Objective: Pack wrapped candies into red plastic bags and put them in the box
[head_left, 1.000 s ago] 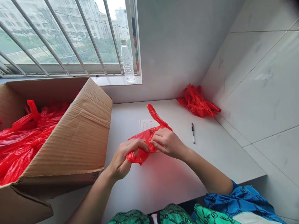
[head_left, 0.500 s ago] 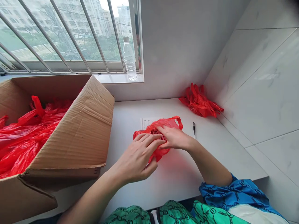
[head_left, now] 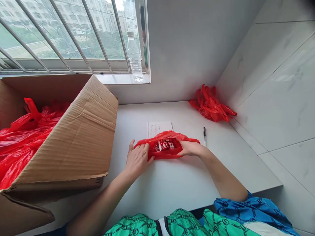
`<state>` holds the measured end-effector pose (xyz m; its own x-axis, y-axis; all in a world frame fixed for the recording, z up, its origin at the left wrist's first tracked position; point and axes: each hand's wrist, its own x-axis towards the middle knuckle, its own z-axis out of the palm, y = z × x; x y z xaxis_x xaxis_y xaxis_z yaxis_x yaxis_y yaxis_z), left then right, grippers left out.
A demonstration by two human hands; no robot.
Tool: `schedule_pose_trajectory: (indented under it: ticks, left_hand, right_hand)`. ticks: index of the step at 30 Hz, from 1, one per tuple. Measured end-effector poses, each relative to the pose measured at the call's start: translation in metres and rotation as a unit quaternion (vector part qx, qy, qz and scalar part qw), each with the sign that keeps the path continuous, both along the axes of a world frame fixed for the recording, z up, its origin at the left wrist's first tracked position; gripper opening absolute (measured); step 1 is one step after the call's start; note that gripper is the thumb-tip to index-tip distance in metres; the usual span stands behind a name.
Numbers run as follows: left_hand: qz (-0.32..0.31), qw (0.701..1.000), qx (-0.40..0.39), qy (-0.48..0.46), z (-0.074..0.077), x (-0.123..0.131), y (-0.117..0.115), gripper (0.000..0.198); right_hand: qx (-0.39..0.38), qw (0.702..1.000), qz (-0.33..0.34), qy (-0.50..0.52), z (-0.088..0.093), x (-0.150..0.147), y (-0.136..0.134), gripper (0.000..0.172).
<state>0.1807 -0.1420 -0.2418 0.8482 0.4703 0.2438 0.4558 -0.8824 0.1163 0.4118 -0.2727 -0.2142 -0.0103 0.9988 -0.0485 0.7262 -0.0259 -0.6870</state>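
A red plastic carrier bag (head_left: 147, 151) lies on the white counter (head_left: 172, 183) between my hands, its mouth spread wide. Inside it sit red-and-white packets (head_left: 162, 145), though how many is hidden. My left hand (head_left: 137, 159) presses and grips the bag's left side, with the thumb raised. My right hand (head_left: 190, 148) holds the bag's right side, with its fingers tucked under the rim.
A cardboard box (head_left: 73, 137) at left holds loose red bags. A red bag pile (head_left: 209, 105) lies in the far corner. Near the wall are a printed sheet (head_left: 159, 128) and a black pen (head_left: 204, 136). A water bottle (head_left: 134, 55) stands on the barred window's sill.
The bag has gone from being gathered under my fingers to lying spread open, showing the packets inside. My hands have moved apart to either side of it.
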Motion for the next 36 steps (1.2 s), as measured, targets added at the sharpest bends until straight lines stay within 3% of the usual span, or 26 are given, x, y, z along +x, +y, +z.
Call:
schedule_pose_trajectory:
  ticks: [3, 6, 8, 11, 13, 16, 21, 25, 29, 32, 36]
  left_hand:
    - [-0.008, 1.0, -0.017, 0.022, -0.001, -0.002, 0.009, 0.039]
    - [-0.047, 0.998, -0.033, 0.024, 0.011, -0.002, 0.009, 0.059]
    - [-0.066, 0.997, -0.034, 0.001, 0.022, 0.002, 0.005, 0.053]
    - [-0.062, 0.997, -0.023, -0.032, 0.03, 0.014, -0.003, 0.026]
    - [-0.053, 0.998, -0.018, -0.025, 0.028, 0.023, -0.004, 0.023]
    - [-0.046, 0.998, -0.03, 0.013, 0.018, 0.031, 0.001, 0.021]
    - [-0.044, 0.997, -0.058, 0.034, 0.007, 0.025, 0.014, 0.033]
    - [-0.045, 0.997, -0.067, 0.015, 0.01, 0.02, 0.016, 0.044]
    - [-0.072, 0.988, -0.123, -0.054, 0.02, 0.021, 0.007, 0.042]
    - [-0.071, 0.977, -0.17, -0.107, 0.024, 0.022, 0.002, 0.032]
    - [-0.034, 0.946, -0.273, -0.174, 0.019, 0.021, 0.006, 0.018]
  right_hand:
    - [-0.038, 0.999, -0.016, 0.002, -0.006, 0.009, -0.004, 0.036]
    - [-0.012, 0.998, -0.061, -0.004, -0.003, 0.012, -0.009, 0.038]
    - [0.037, 0.995, -0.095, -0.013, 0.002, 0.006, -0.01, 0.039]
    - [0.11, 0.987, -0.117, -0.016, 0.004, -0.011, -0.002, 0.027]
    - [0.117, 0.988, -0.097, -0.012, -0.001, -0.022, 0.008, 0.026]
    - [0.076, 0.995, -0.061, -0.008, -0.015, -0.03, 0.018, 0.043]
    - [0.01, 0.994, -0.087, 0.062, -0.016, -0.027, 0.02, 0.055]
    - [0.037, 0.964, -0.131, 0.227, -0.007, -0.025, 0.018, 0.043]
    - [0.03, 0.912, -0.192, 0.362, -0.009, -0.035, 0.022, 0.057]
    - [0.025, 0.89, -0.184, 0.417, -0.014, -0.044, 0.027, 0.051]
    - [0.023, 0.884, -0.19, 0.427, -0.022, -0.043, 0.028, 0.042]
